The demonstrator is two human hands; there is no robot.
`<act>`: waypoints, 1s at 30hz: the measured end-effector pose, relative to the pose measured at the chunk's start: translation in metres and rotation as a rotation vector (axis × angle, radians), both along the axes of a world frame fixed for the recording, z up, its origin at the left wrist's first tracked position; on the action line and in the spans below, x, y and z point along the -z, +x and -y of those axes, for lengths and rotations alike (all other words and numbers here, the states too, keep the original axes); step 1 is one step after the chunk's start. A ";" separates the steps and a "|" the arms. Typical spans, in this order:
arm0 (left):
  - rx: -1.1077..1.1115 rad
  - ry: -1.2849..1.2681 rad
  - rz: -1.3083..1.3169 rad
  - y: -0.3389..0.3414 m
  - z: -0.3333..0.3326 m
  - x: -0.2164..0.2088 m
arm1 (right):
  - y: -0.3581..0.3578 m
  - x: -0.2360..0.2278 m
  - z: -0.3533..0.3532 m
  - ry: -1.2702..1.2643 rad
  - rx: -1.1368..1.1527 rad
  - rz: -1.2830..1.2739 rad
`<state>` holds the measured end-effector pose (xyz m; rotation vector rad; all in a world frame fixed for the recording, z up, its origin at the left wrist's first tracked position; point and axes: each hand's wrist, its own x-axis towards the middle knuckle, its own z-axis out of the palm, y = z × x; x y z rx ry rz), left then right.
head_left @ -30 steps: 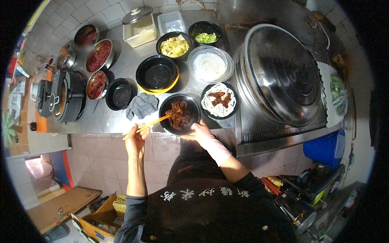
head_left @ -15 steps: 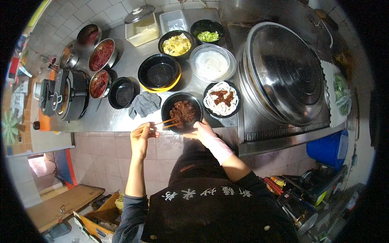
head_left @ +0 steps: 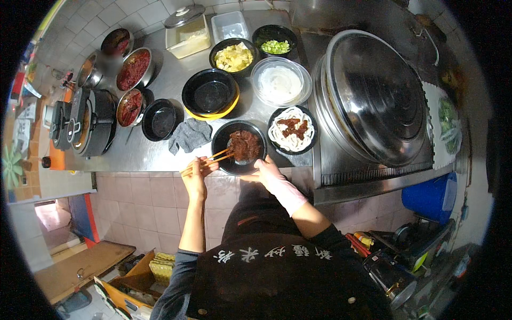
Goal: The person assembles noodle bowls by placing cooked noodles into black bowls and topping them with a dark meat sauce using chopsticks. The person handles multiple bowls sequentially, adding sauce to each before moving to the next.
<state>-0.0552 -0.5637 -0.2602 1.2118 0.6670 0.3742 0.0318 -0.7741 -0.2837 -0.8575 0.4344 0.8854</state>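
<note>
My left hand (head_left: pixel 197 180) is closed around a pair of wooden chopsticks (head_left: pixel 218 156). Their tips reach into dark, saucy meat (head_left: pixel 245 143) in a black bowl (head_left: pixel 225 166) at the counter's front edge. Wearing a pale pink glove, my right hand (head_left: pixel 273 180) grips that bowl's near right rim, thumb on the edge. Part of the bowl's bottom shows beside the meat. Just to the right stands another black bowl holding thick white noodles (head_left: pixel 279 143), topped with brown-red sauce (head_left: pixel 292 128).
A crumpled grey cloth (head_left: pixel 190 136) lies left of the meat bowl. Behind stand stacked black bowls (head_left: pixel 208 90), yellow chopped food (head_left: pixel 233 57), chopped greens (head_left: pixel 275 47) and clear lids (head_left: pixel 277 82). Metal bowls of red sauce (head_left: pixel 133 69) sit left; a large domed pot lid (head_left: pixel 373 96) fills the right.
My left hand and the chopsticks have shifted slightly right. The meat has been pushed toward the far side of the bowl, uncovering some of its bottom. My right hand stays put.
</note>
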 end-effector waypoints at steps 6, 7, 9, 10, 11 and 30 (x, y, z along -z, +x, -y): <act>-0.118 -0.320 0.060 -0.015 -0.016 0.012 | 0.003 -0.006 -0.002 -0.005 -0.042 0.026; -0.141 -0.378 0.066 -0.016 -0.016 0.009 | 0.003 -0.006 -0.002 -0.008 -0.034 0.014; -0.118 -0.340 0.091 -0.018 -0.020 0.003 | 0.004 -0.005 -0.002 -0.016 -0.034 -0.003; -0.094 -0.290 0.105 -0.018 -0.021 -0.004 | 0.005 -0.005 -0.001 -0.020 -0.043 -0.009; -0.070 -0.240 0.119 -0.019 -0.022 -0.011 | 0.006 -0.005 -0.001 -0.025 -0.051 -0.015; 0.153 0.364 -0.115 -0.026 -0.012 -0.093 | 0.005 0.003 0.000 -0.010 -0.037 -0.024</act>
